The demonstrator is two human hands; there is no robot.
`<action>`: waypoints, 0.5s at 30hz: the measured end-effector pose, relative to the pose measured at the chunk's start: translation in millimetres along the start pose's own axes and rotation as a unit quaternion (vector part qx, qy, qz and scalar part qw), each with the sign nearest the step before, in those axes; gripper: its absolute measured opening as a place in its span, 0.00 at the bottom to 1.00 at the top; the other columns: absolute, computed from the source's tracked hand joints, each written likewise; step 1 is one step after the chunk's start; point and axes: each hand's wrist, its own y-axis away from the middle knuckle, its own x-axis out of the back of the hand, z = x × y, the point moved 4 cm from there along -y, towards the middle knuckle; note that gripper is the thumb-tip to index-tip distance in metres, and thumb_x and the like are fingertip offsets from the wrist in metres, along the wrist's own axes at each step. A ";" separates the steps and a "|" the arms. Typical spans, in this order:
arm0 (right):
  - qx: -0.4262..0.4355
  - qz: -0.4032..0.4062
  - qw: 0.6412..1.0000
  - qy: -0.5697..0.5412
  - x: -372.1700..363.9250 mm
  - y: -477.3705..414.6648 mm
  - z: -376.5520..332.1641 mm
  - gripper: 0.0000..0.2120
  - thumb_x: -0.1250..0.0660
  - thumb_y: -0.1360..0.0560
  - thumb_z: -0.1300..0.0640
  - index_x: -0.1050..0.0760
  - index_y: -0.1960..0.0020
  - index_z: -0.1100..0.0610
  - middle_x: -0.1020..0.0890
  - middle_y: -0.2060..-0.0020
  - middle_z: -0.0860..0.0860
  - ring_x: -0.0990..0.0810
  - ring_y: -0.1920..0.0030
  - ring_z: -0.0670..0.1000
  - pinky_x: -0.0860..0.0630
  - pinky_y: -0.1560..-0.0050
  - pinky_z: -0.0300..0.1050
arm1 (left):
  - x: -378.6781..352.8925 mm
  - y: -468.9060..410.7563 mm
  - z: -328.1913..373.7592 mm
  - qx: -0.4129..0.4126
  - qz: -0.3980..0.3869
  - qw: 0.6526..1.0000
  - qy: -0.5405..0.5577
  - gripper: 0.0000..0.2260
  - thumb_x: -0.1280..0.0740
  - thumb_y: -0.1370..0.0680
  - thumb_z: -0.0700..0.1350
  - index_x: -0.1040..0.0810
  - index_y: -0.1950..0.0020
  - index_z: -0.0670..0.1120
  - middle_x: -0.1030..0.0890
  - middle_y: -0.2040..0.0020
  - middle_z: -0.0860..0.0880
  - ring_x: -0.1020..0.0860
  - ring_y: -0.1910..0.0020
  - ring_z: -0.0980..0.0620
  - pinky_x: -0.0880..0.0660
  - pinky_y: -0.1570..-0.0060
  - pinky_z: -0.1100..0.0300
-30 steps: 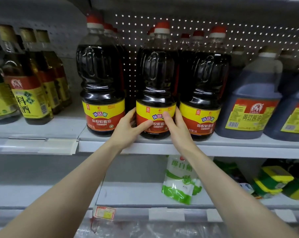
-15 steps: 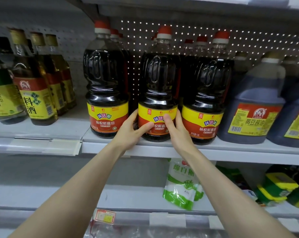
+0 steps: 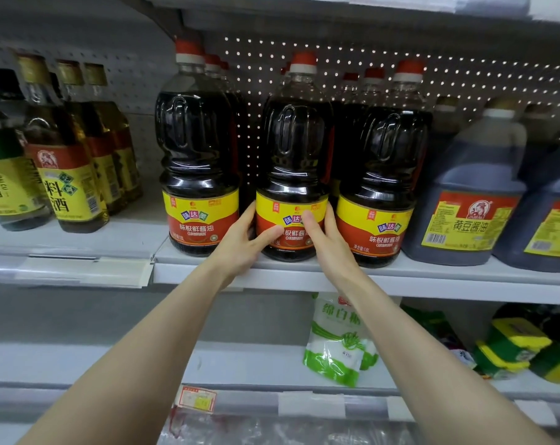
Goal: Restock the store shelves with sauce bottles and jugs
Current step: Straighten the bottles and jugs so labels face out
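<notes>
Upper white metal shelf (image 3: 448, 277), front edge. Middle dark soy sauce jug with red cap and yellow-and-red label (image 3: 293, 149) stands upright on it, base at the shelf lip.

Left hand (image 3: 240, 248) grips the jug's lower left side: thumb across the front of the label, fingers (image 3: 251, 213) wrapped round into the gap on the left. Right hand (image 3: 331, 248) grips the lower right side: thumb on the label front, the other fingers curled round behind the label. Both hands hold the jug between them.

A matching red-capped dark jug on the left (image 3: 196, 149) stands apart from the held one, with the gap between them. A matching jug on the right (image 3: 387, 162) stands just beside it; whether they touch, cannot tell. More red caps show in rows behind.

Further right: large blue-grey plastic jug with white cap and red-and-yellow label (image 3: 474, 175). Far left: amber glass bottles with gold caps (image 3: 63, 149). Perforated white back panel (image 3: 465, 75) behind.

Lower shelf: green-and-white plastic bag (image 3: 334, 351) leaning upright, green-and-yellow packs (image 3: 510, 348) to its right.
</notes>
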 end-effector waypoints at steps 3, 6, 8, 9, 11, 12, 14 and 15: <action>-0.003 -0.012 1.000 -0.012 0.2 1.3 1.0 0.29 0.43 0.20 0.42 0.49 0.23 0.40 0.34 0.29 0.39 0.35 0.32 0.42 0.37 0.37 0.40 | 1.6 0.3 0.6 0.011 -0.006 1.000 0.006 0.26 0.34 0.22 0.42 0.38 0.26 0.51 0.25 0.43 0.63 0.25 0.47 0.71 0.27 0.53 0.75; -0.003 -0.015 1.000 -0.015 0.4 -0.3 1.3 0.29 0.43 0.20 0.42 0.49 0.23 0.40 0.34 0.29 0.39 0.35 0.32 0.42 0.36 0.37 0.40 | 1.8 0.7 1.7 0.013 -0.010 1.000 0.011 0.26 0.34 0.22 0.41 0.38 0.26 0.52 0.25 0.43 0.63 0.25 0.49 0.73 0.27 0.54 0.75; -0.004 -0.016 1.000 -0.014 0.7 -1.1 2.3 0.29 0.42 0.21 0.42 0.48 0.23 0.40 0.34 0.30 0.38 0.35 0.32 0.42 0.36 0.36 0.41 | 2.1 1.2 1.4 0.015 -0.009 1.000 0.016 0.26 0.34 0.22 0.42 0.38 0.26 0.52 0.25 0.43 0.63 0.25 0.48 0.72 0.27 0.53 0.75; -0.004 -0.019 1.000 -0.012 0.5 -1.1 2.7 0.29 0.42 0.21 0.41 0.48 0.23 0.39 0.34 0.31 0.37 0.34 0.32 0.42 0.36 0.36 0.41 | 2.1 1.6 0.9 0.016 -0.007 1.000 0.018 0.26 0.34 0.22 0.42 0.38 0.26 0.52 0.25 0.42 0.62 0.25 0.47 0.72 0.27 0.53 0.74; -0.005 -0.025 1.000 -0.011 0.4 -1.4 4.1 0.29 0.42 0.22 0.40 0.48 0.23 0.39 0.33 0.31 0.37 0.34 0.32 0.42 0.36 0.36 0.41 | 2.1 2.5 -0.8 0.016 -0.002 1.000 0.019 0.25 0.34 0.22 0.43 0.37 0.27 0.53 0.25 0.42 0.63 0.25 0.47 0.72 0.27 0.52 0.74; -0.005 -0.027 1.000 -0.010 0.5 -1.6 4.8 0.29 0.42 0.22 0.40 0.48 0.23 0.39 0.33 0.30 0.37 0.34 0.31 0.42 0.36 0.35 0.42 | 2.1 2.8 -1.5 0.014 0.002 1.000 0.017 0.25 0.34 0.22 0.43 0.37 0.27 0.53 0.25 0.42 0.63 0.25 0.46 0.72 0.27 0.52 0.74; -0.005 -0.031 0.999 -0.007 0.6 -2.5 5.0 0.30 0.42 0.22 0.39 0.48 0.23 0.39 0.34 0.29 0.38 0.34 0.30 0.43 0.36 0.33 0.43 | 2.1 2.8 -1.9 0.010 0.006 1.000 0.013 0.26 0.33 0.23 0.43 0.37 0.26 0.52 0.25 0.41 0.62 0.26 0.44 0.70 0.27 0.50 0.74; -0.006 -0.032 0.999 -0.006 0.5 -3.1 5.0 0.30 0.43 0.22 0.39 0.48 0.23 0.39 0.34 0.29 0.38 0.34 0.30 0.44 0.36 0.33 0.44 | 2.2 2.7 -1.7 0.010 0.005 1.000 0.011 0.27 0.33 0.23 0.44 0.37 0.26 0.52 0.25 0.40 0.62 0.26 0.43 0.69 0.27 0.49 0.73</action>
